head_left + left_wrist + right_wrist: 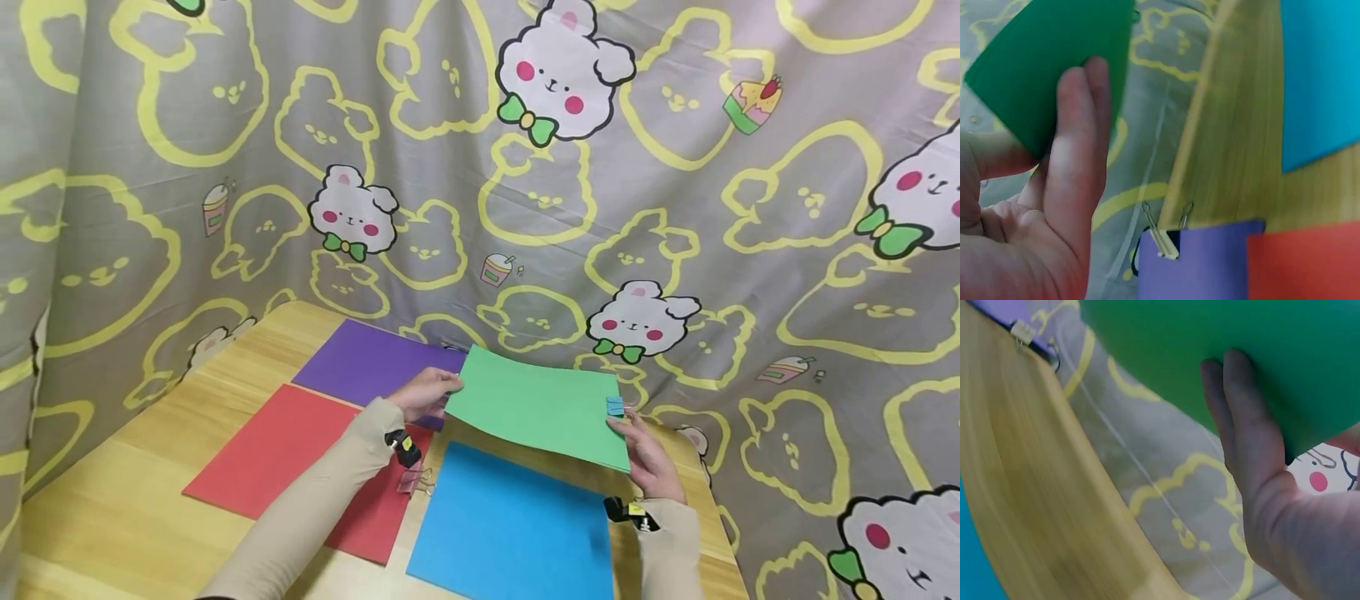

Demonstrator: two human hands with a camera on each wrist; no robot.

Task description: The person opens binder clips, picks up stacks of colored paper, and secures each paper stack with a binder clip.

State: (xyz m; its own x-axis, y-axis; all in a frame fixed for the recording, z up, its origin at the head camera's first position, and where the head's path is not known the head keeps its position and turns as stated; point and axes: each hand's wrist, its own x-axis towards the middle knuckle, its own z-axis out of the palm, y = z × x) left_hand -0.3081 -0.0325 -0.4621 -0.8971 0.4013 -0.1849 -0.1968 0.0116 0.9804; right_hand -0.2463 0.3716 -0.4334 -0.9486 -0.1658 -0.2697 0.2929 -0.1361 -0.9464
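A green sheet, bowed slightly in the middle, is held up above the wooden table between both hands. My left hand pinches its left edge, thumb on one face and fingers behind. On the right edge, my right hand grips the sheet near its lower corner, just below a small blue binder clip attached there. Both wrist views show the fingers flat against the green sheet's underside. Beneath and in front of it lies a blue sheet.
On the table, a purple sheet lies at the back left, with a pale binder clip on its edge. A red sheet with a pink binder clip lies nearer. Patterned curtain hangs behind the table.
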